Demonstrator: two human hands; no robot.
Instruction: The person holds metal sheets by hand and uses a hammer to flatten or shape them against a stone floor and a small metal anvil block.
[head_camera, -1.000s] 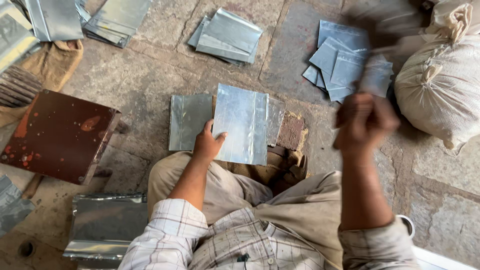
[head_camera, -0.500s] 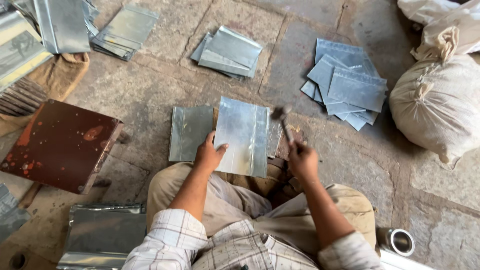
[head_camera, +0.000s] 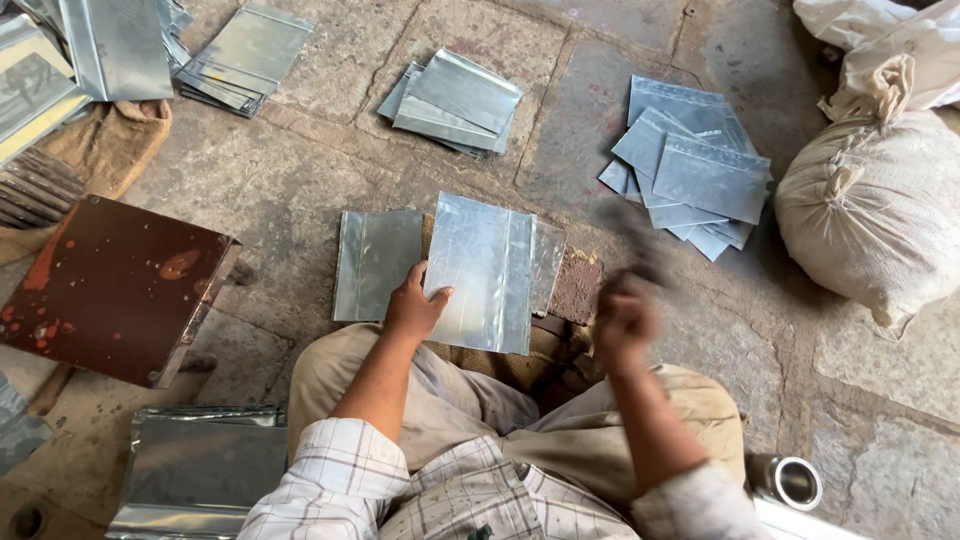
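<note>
A shiny rectangular metal sheet (head_camera: 485, 270) lies on a block in front of my knees, over other sheets (head_camera: 375, 262). My left hand (head_camera: 415, 308) presses on its near left edge, fingers on the metal. My right hand (head_camera: 622, 320) is blurred with motion, fist closed around the handle of a hammer (head_camera: 632, 240) whose blurred head is raised to the right of the sheet. A rusty brown block (head_camera: 578, 288) sits just right of the sheet.
Stacks of metal sheets lie on the stone floor at the back middle (head_camera: 455, 102), back right (head_camera: 695, 165) and back left (head_camera: 240, 58). A rusty brown plate (head_camera: 105, 290) is at the left, a tied sack (head_camera: 875, 210) at the right, a small metal tube (head_camera: 790, 482) near my right knee.
My right hand swung the hammer down from high at the right onto the sheet's right edge, and is now lifting again, blurred. My left hand has stayed on the sheet.
</note>
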